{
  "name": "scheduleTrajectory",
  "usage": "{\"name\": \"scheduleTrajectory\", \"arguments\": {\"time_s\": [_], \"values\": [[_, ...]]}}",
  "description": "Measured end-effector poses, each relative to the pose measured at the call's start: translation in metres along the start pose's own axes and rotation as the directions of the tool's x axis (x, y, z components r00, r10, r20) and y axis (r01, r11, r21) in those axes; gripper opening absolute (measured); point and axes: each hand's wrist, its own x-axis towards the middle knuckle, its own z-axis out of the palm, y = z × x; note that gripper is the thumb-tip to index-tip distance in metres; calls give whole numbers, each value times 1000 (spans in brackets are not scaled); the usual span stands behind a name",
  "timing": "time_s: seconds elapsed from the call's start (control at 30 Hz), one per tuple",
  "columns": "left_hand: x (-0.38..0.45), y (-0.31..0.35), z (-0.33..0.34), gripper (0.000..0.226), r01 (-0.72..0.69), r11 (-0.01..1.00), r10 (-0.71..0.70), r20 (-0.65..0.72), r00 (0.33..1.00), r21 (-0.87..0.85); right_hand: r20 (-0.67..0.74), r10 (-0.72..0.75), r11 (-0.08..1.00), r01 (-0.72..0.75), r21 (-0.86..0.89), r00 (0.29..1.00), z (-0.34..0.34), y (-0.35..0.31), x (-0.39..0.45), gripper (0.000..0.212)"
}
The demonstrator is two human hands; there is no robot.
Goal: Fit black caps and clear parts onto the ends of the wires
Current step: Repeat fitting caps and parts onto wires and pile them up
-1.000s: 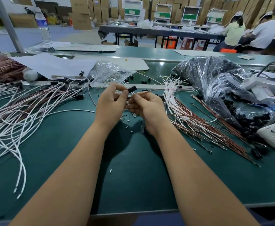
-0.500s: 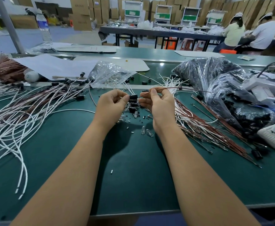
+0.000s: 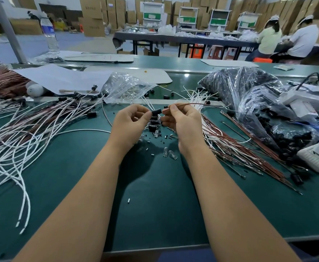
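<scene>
Black plastic cap (image 3: 156,111) sits pinched in the left hand (image 3: 130,122); the right hand (image 3: 183,121) pinches a brown wire (image 3: 192,104) end just beside it, above loose clear parts (image 3: 171,154) on the green table (image 3: 155,205).

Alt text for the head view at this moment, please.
The left hand pinches a black cap facing the brown wire pinched by the right hand, over a green table strewn with wire bundles.
</scene>
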Motion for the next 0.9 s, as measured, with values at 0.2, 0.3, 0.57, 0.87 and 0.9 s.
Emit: {"name": "scheduleTrajectory", "arguments": {"time_s": [0.2,0.3,0.57,0.87,0.9], "values": [[0,0,1,10,-3,1000,3,-6,1000,27,30,-27,988,32,-151,999,3,3,-2,13],[0,0,1,16,-4,1000,4,21,1000,31,13,-44,988,45,-151,999,1,4,-1,18],[0,3,0,12,-4,1000,4,-15,1000,0,58,72,997,-71,-30,996,0,1,3,36],[0,2,1,7,-130,962,135,-6,991,240,158,14,989,9,-146,987,4,5,-2,13],[1,1,-1,6,-155,939,159,14,987,306,161,1,987,25,-160,987,4,6,-1,10]]}}
